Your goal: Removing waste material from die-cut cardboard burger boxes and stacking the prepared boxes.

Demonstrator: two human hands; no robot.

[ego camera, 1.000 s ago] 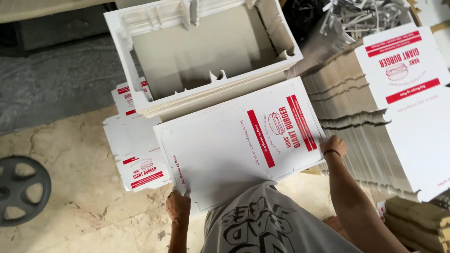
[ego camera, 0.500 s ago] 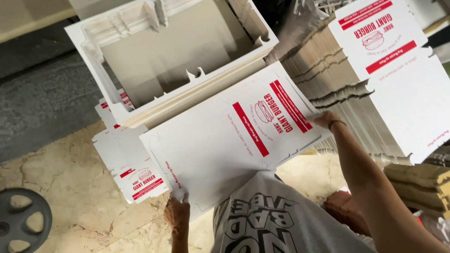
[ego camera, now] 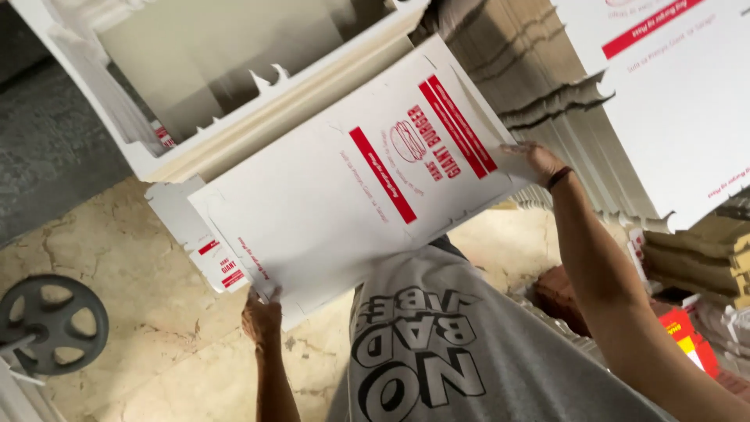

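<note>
Cracked stone floor (ego camera: 141, 344) underneath, cardboard stacks (ego camera: 547, 94) filling right side. Big assembled white box (ego camera: 234, 101) sitting up top. Flat white carton sheet (ego camera: 344, 195) now tilting steeper than second ago, swinging toward stacks. Right hand (ego camera: 531, 160) fingers pinching far flap, left hand (ego camera: 262, 316) gripping near edge.

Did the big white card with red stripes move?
Yes. The card slid up against the white box frame, with the right hand at its edge.

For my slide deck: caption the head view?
Left hand and right hand hold a flat white carton blank by opposite corners.
</note>
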